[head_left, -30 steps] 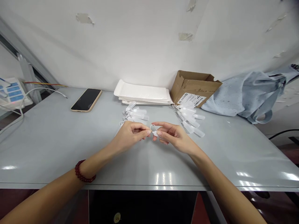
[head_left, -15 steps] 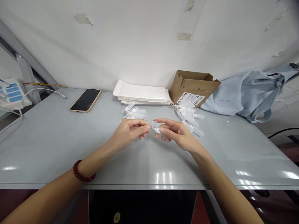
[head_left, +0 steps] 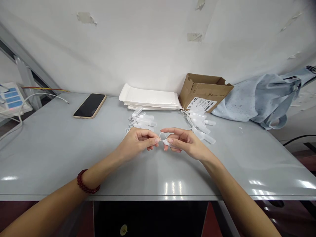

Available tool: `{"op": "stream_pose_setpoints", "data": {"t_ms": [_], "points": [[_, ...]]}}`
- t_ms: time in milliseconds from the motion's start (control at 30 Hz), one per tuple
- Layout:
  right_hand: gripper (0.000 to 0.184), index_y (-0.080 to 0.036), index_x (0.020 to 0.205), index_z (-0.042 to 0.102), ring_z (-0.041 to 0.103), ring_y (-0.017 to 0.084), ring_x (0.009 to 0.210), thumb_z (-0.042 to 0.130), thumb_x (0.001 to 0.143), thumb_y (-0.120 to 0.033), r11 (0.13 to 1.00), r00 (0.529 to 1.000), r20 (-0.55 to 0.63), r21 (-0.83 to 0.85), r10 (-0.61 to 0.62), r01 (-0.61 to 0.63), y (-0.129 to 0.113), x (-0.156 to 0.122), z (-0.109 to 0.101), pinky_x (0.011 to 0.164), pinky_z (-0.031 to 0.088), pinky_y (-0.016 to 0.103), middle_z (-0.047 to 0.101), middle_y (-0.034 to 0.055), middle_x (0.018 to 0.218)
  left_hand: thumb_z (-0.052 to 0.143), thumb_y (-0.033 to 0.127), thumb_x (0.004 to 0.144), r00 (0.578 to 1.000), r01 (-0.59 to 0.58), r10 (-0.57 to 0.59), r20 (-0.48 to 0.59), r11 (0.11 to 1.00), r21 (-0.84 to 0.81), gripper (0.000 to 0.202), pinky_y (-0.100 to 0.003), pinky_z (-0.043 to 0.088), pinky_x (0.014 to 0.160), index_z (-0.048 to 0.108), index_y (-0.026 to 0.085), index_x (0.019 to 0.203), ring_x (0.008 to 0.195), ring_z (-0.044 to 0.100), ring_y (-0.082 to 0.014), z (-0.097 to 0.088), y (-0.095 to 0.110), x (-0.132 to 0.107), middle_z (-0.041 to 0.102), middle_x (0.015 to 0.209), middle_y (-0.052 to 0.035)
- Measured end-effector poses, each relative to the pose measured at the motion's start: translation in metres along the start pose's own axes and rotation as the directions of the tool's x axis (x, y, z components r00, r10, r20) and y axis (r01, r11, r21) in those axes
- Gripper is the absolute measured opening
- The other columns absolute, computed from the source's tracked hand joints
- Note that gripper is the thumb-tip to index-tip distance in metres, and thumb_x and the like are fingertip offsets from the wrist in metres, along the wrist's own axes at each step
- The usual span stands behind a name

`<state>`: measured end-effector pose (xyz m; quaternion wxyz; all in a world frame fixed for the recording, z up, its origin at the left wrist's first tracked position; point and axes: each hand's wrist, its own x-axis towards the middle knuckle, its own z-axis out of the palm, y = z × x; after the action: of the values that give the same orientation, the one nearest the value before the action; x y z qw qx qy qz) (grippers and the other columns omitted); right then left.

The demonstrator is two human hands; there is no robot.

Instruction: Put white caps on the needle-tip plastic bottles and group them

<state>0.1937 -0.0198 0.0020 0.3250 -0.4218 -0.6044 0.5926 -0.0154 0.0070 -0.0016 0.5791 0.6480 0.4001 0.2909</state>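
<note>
My right hand (head_left: 184,141) is closed on a small white plastic piece (head_left: 166,142), held between thumb and fingers above the table; most of it is hidden in the grip. A thin white loop (head_left: 162,134) curves up from this piece. My left hand (head_left: 144,139), thumb and forefinger pinched, meets the thin end of the piece at the loop. Behind my left hand lies a pile of translucent white plastic pieces (head_left: 144,119) with thin loops. A second pile of similar pieces (head_left: 198,121) lies behind my right hand.
On the grey table (head_left: 61,158), a phone (head_left: 90,105) lies at the left near a white cable (head_left: 49,94). A stack of white envelope-like sheets (head_left: 150,97) and an open cardboard box (head_left: 206,93) stand against the wall. A light blue cloth bag (head_left: 251,98) rests at the right.
Both hands have shifted very slightly, and the pinched fingers of my left hand are a bit lower and closer to the piece. The loop leans a little differently.
</note>
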Motion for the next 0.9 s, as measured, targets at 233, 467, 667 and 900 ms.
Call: {"op": "stream_pose_setpoints", "data": {"t_ms": [233, 467, 667, 900], "points": [[0.041, -0.017, 0.124, 0.056, 0.048, 0.009, 0.056, 0.058, 0.086, -0.033, 1.000, 1.000, 0.020, 0.015, 0.011, -0.012, -0.0005, -0.0003, 0.0001, 0.054, 0.039, 0.025, 0.069, 0.0035, 0.073, 0.069, 0.030, 0.075, 0.995, 0.044, -0.031, 0.094, 0.988, -0.147, 0.015, -0.024, 0.048, 0.058, 0.071, 0.016, 0.073, 0.058, 0.055, -0.0108, -0.0042, -0.0040, 0.0037, 0.067, 0.069, -0.0025], [0.040, -0.016, 0.123, 0.055, 0.044, 0.008, 0.054, 0.057, 0.087, -0.033, 1.000, 1.000, -0.011, -0.007, -0.021, 0.021, -0.0046, -0.0020, -0.0028, 0.053, 0.038, 0.025, 0.068, 0.0034, 0.075, 0.067, 0.033, 0.079, 0.985, 0.136, -0.095, 0.145, 0.940, -0.311, 0.019, -0.027, 0.049, 0.061, 0.073, 0.015, 0.082, 0.062, 0.058, -0.0115, -0.0071, -0.0004, 0.0041, 0.068, 0.074, -0.0052], [0.041, -0.016, 0.124, 0.056, 0.047, 0.009, 0.056, 0.057, 0.087, -0.033, 1.000, 1.000, -0.005, -0.008, -0.011, 0.011, -0.0035, -0.0017, -0.0018, 0.055, 0.039, 0.025, 0.069, 0.0037, 0.075, 0.068, 0.032, 0.077, 0.988, 0.102, -0.074, 0.132, 0.970, -0.220, 0.018, -0.024, 0.047, 0.059, 0.071, 0.015, 0.074, 0.060, 0.055, -0.0101, -0.0053, 0.0016, 0.0021, 0.064, 0.071, -0.0023], [0.040, -0.017, 0.123, 0.057, 0.051, 0.010, 0.061, 0.058, 0.086, -0.034, 1.000, 0.999, 0.034, 0.006, 0.013, -0.013, -0.0004, -0.0002, -0.0004, 0.055, 0.040, 0.025, 0.069, 0.0044, 0.074, 0.069, 0.031, 0.076, 0.983, 0.121, -0.082, 0.164, 0.962, -0.244, 0.018, -0.021, 0.046, 0.056, 0.068, 0.014, 0.071, 0.058, 0.054, -0.0085, -0.0033, -0.0026, 0.0042, 0.061, 0.066, 0.0002]]}}
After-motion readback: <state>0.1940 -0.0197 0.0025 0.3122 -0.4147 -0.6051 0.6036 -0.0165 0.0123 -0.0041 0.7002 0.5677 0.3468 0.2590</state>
